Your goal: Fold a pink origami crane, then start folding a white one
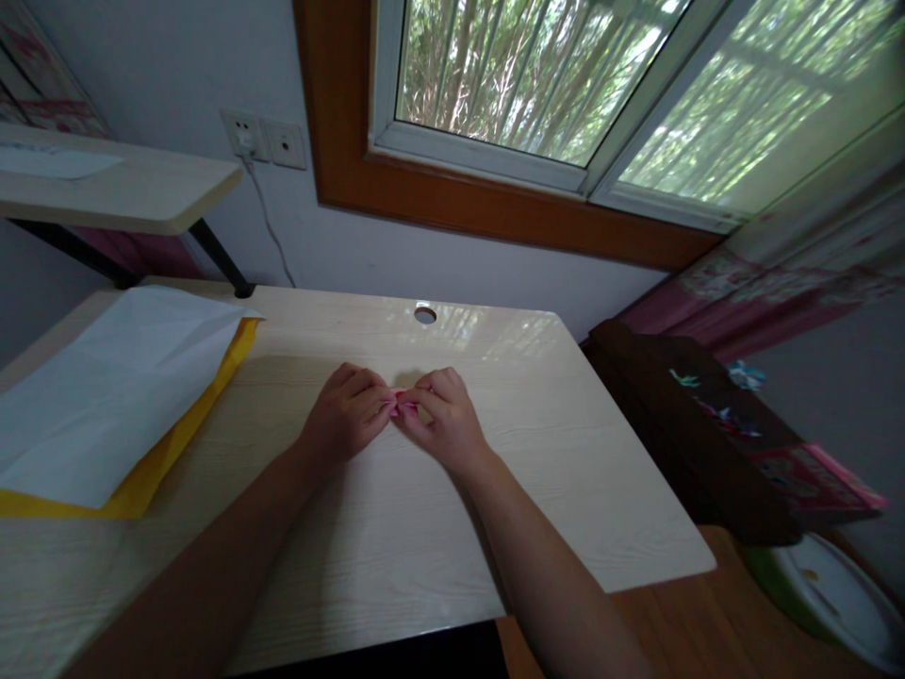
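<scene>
My left hand (348, 407) and my right hand (442, 415) meet at the middle of a pale wooden desk (566, 490). Between their fingertips they pinch a small pink folded paper piece (397, 400), mostly hidden by the fingers. Both hands rest low on the desk top, knuckles up, forearms reaching in from the near edge.
A white sheet (106, 387) lies over yellow paper (170, 443) at the desk's left. A cable hole (425, 314) sits near the far edge, below a window. A shelf (127, 193) juts out at upper left. A dark box (707, 434) stands on the floor to the right.
</scene>
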Motion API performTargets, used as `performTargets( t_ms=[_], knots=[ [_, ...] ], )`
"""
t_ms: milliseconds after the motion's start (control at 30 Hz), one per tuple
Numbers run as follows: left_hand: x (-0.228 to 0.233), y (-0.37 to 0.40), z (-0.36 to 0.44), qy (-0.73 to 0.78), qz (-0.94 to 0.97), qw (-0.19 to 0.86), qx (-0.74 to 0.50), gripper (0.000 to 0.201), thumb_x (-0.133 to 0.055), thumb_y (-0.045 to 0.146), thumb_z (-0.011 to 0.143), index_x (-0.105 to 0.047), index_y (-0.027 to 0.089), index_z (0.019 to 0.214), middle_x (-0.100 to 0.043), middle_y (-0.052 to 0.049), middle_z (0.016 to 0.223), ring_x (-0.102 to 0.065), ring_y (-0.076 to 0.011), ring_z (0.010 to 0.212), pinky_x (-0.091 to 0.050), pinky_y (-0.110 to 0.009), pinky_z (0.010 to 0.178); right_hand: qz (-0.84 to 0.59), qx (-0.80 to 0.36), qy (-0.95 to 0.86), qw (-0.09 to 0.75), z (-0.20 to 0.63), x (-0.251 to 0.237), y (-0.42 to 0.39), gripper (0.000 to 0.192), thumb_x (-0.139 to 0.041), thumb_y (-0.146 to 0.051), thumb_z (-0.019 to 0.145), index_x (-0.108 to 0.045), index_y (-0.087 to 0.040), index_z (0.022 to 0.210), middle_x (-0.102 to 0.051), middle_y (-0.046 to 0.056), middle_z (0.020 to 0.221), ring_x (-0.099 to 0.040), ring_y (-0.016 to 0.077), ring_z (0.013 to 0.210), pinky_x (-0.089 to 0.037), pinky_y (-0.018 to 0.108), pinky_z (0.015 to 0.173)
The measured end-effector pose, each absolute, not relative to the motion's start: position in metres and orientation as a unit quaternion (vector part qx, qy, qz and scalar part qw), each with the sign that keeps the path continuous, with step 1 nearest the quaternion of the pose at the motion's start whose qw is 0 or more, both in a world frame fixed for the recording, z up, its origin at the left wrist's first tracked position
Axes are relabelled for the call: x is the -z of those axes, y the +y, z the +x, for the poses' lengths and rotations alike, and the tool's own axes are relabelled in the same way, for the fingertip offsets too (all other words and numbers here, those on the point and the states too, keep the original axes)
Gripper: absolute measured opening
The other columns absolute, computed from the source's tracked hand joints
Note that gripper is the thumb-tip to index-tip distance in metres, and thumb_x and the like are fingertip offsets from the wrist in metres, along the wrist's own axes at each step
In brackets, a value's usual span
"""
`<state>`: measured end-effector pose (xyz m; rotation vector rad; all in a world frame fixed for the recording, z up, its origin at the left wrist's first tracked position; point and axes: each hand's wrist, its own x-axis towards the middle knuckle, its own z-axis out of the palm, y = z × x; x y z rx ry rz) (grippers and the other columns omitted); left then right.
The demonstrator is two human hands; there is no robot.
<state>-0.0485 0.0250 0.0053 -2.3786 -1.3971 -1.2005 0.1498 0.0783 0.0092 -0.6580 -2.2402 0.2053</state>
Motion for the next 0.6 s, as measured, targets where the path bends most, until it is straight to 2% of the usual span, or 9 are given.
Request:
performTargets(
  t_ms=[600],
  knots=[
    [-0.004, 0.0226, -0.0453, -0.458, -0.787, 0.05, 0.411, 0.01, -0.067, 0.011, 0.085, -0.065, 0.021, 0.086, -0.066, -0.003, 0.087, -0.056, -0.0198, 0.084, -0.048, -0.038, 0.083, -0.229, -0.093, -0.885, 0.395, 0.1493, -0.0123, 0.0762, 0.004, -0.068, -0.024, 0.087, -0.068, -0.022, 0.085, -0.062, 0.005, 0.087, -0.053, 0.0216, 0.086, -0.044, 0.038, 0.076]
  ],
)
